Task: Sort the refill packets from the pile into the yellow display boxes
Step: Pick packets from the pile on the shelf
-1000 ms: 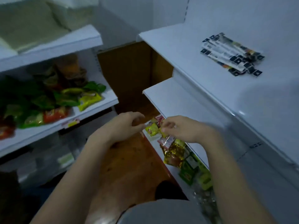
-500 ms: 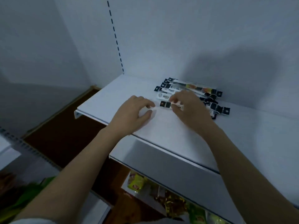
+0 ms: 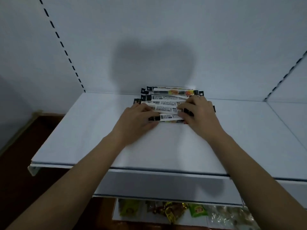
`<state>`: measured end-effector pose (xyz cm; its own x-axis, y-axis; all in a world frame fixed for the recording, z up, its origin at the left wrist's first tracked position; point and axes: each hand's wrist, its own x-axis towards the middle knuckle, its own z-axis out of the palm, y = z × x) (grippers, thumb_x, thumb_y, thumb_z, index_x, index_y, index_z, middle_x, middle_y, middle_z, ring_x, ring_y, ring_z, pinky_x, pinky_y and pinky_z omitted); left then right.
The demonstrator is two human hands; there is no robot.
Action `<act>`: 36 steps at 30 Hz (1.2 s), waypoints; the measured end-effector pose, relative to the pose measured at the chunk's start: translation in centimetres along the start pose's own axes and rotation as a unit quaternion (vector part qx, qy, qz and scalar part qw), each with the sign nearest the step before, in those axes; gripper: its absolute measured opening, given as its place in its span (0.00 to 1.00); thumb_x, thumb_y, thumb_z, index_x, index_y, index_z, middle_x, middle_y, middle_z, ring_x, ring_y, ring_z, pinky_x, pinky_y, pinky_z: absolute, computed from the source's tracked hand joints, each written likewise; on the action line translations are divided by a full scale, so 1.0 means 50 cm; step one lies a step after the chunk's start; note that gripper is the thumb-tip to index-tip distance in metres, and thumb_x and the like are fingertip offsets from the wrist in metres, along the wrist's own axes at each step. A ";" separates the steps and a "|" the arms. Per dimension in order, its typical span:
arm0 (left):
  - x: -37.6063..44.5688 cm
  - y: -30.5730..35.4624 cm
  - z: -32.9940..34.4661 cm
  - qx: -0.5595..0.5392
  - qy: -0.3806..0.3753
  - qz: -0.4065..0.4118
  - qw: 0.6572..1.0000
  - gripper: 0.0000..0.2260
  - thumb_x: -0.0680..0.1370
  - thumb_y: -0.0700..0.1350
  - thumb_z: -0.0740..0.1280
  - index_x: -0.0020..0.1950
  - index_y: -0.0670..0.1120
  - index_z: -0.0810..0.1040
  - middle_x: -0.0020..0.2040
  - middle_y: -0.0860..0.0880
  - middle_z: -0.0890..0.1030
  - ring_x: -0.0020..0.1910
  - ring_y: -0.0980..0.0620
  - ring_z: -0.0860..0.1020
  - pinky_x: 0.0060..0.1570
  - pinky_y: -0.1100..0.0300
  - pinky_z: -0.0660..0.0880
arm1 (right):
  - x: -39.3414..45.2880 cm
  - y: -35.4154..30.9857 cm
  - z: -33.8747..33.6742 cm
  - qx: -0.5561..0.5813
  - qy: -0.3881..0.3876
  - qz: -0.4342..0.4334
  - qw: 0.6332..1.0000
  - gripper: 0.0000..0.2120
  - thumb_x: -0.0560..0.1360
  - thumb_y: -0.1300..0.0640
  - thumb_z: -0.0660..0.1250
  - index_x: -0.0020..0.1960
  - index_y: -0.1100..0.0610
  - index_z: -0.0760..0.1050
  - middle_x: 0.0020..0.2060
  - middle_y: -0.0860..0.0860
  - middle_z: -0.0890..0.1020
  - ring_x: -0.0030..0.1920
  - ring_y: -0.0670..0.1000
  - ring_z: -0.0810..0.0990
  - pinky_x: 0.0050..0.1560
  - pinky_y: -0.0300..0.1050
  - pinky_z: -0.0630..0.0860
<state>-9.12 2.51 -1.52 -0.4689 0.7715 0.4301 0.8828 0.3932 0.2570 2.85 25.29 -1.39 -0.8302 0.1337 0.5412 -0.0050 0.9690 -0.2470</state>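
Observation:
A pile of long narrow refill packets [image 3: 166,98], white with black ends, lies near the back wall on a white shelf [image 3: 99,130]. My left hand [image 3: 136,118] rests on the left ends of the nearest packets, thumb and fingers pinching the front packet [image 3: 166,117]. My right hand [image 3: 197,113] covers the right ends of the same packets, fingers curled over them. Both hands grip the pile from its two sides. No yellow display box is in view.
White back panel with slotted uprights [image 3: 63,47] stands behind the shelf. On a lower shelf [image 3: 116,218] lie snack bags in green and gold [image 3: 171,211]. Dark brown floor [image 3: 20,146] shows at the left.
The view rose from the lower snack shelf to the upper shelf. Both hands moved from the snack bags up to the refill pile and closed on its two ends.

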 end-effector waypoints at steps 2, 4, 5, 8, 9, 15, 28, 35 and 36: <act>0.003 -0.003 0.002 -0.002 -0.002 0.004 1.000 0.17 0.77 0.58 0.60 0.57 0.52 0.83 0.52 0.49 0.80 0.51 0.45 0.77 0.47 0.49 0.76 | 0.003 -0.007 0.002 -0.027 0.008 -0.016 0.999 0.06 0.76 0.56 0.71 0.52 0.56 0.82 0.48 0.51 0.79 0.50 0.56 0.75 0.48 0.48 0.66; 0.003 -0.007 0.007 -0.003 0.010 0.010 1.000 0.14 0.77 0.56 0.62 0.54 0.50 0.83 0.53 0.49 0.80 0.52 0.45 0.77 0.47 0.50 0.75 | 0.001 -0.011 -0.005 -0.036 0.021 -0.016 0.999 0.04 0.77 0.60 0.68 0.51 0.57 0.80 0.48 0.51 0.80 0.50 0.55 0.76 0.49 0.46 0.64; 0.003 -0.009 0.010 -0.002 0.020 0.011 1.000 0.12 0.77 0.54 0.65 0.53 0.49 0.82 0.53 0.49 0.80 0.52 0.45 0.76 0.47 0.51 0.74 | -0.001 -0.013 -0.014 -0.034 0.038 -0.010 0.999 0.03 0.78 0.62 0.67 0.51 0.58 0.79 0.47 0.52 0.80 0.49 0.55 0.75 0.49 0.45 0.64; 0.001 -0.015 0.015 -0.001 0.037 -0.009 0.999 0.06 0.77 0.47 0.70 0.53 0.49 0.82 0.53 0.50 0.80 0.53 0.45 0.75 0.46 0.53 0.69 | -0.014 -0.013 -0.046 0.009 0.095 0.085 0.992 0.04 0.79 0.64 0.63 0.52 0.60 0.76 0.46 0.51 0.78 0.47 0.53 0.73 0.46 0.42 0.64; 0.001 -0.013 0.014 0.001 0.042 -0.018 0.999 0.06 0.77 0.46 0.70 0.53 0.49 0.81 0.53 0.50 0.80 0.53 0.45 0.75 0.46 0.53 0.68 | -0.020 -0.014 -0.054 0.025 0.101 0.131 0.986 0.04 0.80 0.63 0.62 0.53 0.59 0.75 0.46 0.49 0.76 0.49 0.52 0.73 0.46 0.41 0.63; 0.002 0.000 0.012 0.060 0.075 -0.023 0.995 0.12 0.77 0.48 0.67 0.60 0.51 0.80 0.58 0.51 0.79 0.58 0.46 0.74 0.53 0.50 0.68 | -0.067 0.016 -0.065 0.030 0.071 0.135 0.988 0.19 0.77 0.60 0.55 0.66 0.61 0.73 0.50 0.52 0.74 0.50 0.52 0.71 0.49 0.47 0.68; 0.024 0.057 0.020 0.013 0.078 0.013 0.997 0.13 0.81 0.47 0.60 0.51 0.43 0.82 0.44 0.46 0.82 0.43 0.48 0.75 0.42 0.55 0.69 | -0.065 0.025 -0.052 -0.019 0.117 0.149 0.982 0.08 0.69 0.62 0.59 0.45 0.57 0.75 0.31 0.41 0.64 0.39 0.54 0.67 0.46 0.51 0.64; 0.015 0.095 -0.006 -0.010 0.095 -0.079 0.992 0.09 0.80 0.46 0.61 0.57 0.44 0.77 0.44 0.49 0.79 0.39 0.49 0.76 0.36 0.56 0.69 | -0.065 0.023 -0.059 0.016 0.171 0.225 0.959 0.14 0.76 0.52 0.55 0.33 0.52 0.59 0.24 0.44 0.60 0.29 0.57 0.63 0.40 0.51 0.64; 0.016 0.097 -0.007 -0.003 0.068 -0.054 0.996 0.12 0.80 0.51 0.64 0.57 0.46 0.78 0.46 0.51 0.80 0.42 0.50 0.77 0.39 0.56 0.71 | -0.064 0.021 -0.061 0.011 0.153 0.233 0.960 0.17 0.78 0.47 0.60 0.34 0.52 0.58 0.25 0.44 0.61 0.29 0.57 0.64 0.40 0.50 0.64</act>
<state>-5.23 4.85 0.36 -0.5619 0.6493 0.5126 0.8265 0.4671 0.3144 7.19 26.49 -0.91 -0.5423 0.6106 0.5771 0.3133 0.7843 -0.5354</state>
